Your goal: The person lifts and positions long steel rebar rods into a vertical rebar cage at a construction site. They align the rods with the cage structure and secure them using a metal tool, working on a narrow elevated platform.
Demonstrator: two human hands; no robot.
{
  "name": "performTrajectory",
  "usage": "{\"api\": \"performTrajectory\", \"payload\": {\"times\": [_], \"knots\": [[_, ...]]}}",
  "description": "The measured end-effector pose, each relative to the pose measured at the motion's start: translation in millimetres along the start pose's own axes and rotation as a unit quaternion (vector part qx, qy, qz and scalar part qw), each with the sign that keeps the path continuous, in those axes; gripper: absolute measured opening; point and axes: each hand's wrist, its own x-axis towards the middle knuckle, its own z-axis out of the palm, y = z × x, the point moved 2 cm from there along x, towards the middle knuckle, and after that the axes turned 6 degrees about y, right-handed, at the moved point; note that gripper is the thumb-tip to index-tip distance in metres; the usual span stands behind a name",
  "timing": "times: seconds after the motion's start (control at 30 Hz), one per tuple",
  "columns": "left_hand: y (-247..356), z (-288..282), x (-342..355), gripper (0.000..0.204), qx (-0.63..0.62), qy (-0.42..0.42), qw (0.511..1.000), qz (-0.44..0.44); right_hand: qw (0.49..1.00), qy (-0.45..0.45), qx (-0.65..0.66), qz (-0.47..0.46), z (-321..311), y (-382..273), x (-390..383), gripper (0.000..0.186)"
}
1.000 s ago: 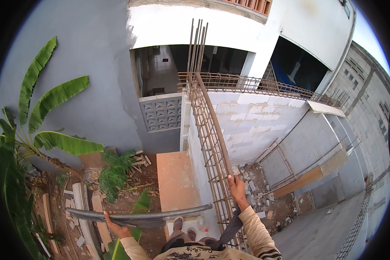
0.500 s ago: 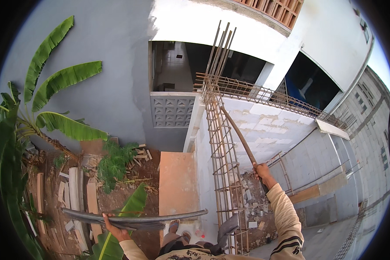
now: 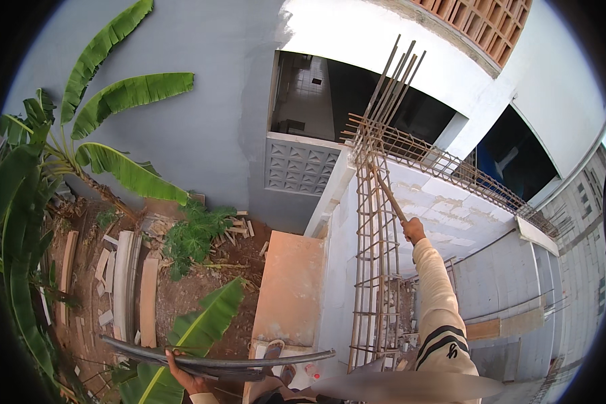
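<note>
My right hand (image 3: 414, 230) is closed round a brown wooden stick (image 3: 390, 194), arm stretched forward. The stick slants up to the left, its far end against the upper part of an upright rebar cage (image 3: 377, 259). Low on the left, my left hand (image 3: 184, 376) grips a long, dark grey, slightly curved strip (image 3: 249, 362), which lies crosswise in front of my body. Its exact kind is unclear. Near the lower edge, a blurred grey flat shape (image 3: 411, 386) covers part of my body; what it belongs to cannot be made out.
A white block wall (image 3: 444, 202) stands behind the cage, with a horizontal rebar cage (image 3: 444, 165) along its top. Below lies an orange-brown slab (image 3: 289, 289). Planks (image 3: 148, 296) lie on soil at left, near a banana plant (image 3: 124, 172). Bare rods (image 3: 397, 81) stick up ahead.
My right hand has moved up and forward with the stick, bringing it closer to the cage. The view has shifted left. A blurred grey shape now spreads across the lower edge.
</note>
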Motion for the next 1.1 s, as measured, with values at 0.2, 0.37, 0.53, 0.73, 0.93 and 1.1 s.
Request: {"api": "performTrajectory", "payload": {"times": [0.2, 0.37, 0.53, 0.73, 0.93, 1.1], "knots": [[14, -35, 11, 0.029, 0.093, 0.037, 0.994, 0.054, 0.998, 0.025, -0.059, -0.019, 55, 2, 60, 0.041], [19, -48, 12, 0.03, 0.124, 0.047, 0.991, 0.022, 0.995, 0.023, -0.094, -0.03, 53, -15, 90, 0.042], [13, -27, 6, 0.029, 0.146, 0.081, 0.985, 0.041, 0.977, 0.087, -0.175, -0.09, 54, -58, 89, 0.041], [-17, 11, -6, 0.021, 0.064, -0.042, 0.997, 0.008, 0.854, 0.236, 0.015, -0.464, 24, -130, -27, 0.04], [-58, 48, -1, 0.023, 0.08, -0.084, 0.993, -0.031, 0.833, -0.425, 0.07, -0.346, 77, -22, -332, 0.044], [-92, 81, 2, 0.026, 0.095, -0.151, 0.979, -0.102, 0.745, -0.652, 0.056, -0.132, 70, 48, -449, 0.049]]}}
